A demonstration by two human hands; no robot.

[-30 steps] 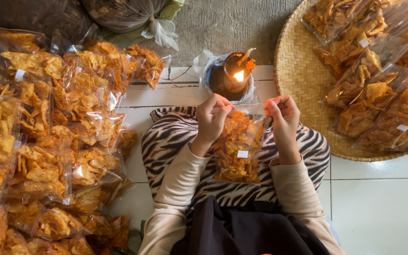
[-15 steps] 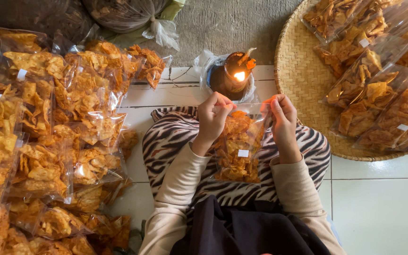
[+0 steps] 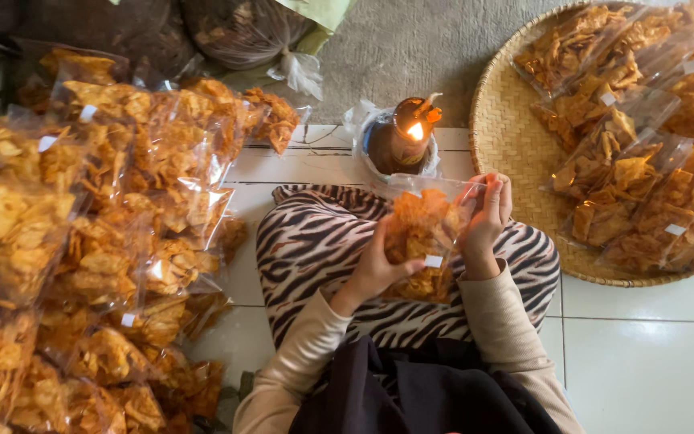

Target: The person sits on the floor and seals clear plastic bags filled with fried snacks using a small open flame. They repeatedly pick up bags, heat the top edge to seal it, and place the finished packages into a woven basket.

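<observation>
White tiled floor, stocked with packed chips

The glossy white tiled floor carried a heap of clear plastic bags of orange chips on one side, a round woven bamboo tray on the other, and a small lit oil lamp between them, near a grey mat.

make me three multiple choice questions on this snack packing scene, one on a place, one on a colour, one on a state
1. Where does the woven tray lie?
A. to the person's right
B. on the person's lap
C. behind the lamp

2. What pattern covers the person's lap?
A. plain blue
B. black and white stripes
C. red checks

3. What state is the small lamp in?
A. unlit
B. tipped over
C. lit

Answers:
1 A, the tray sits at the right edge, loaded with filled bags.
2 B, the striped cloth shows under the bag of chips, held by the left hand and right hand.
3 C, a flame glows at its top.
</observation>
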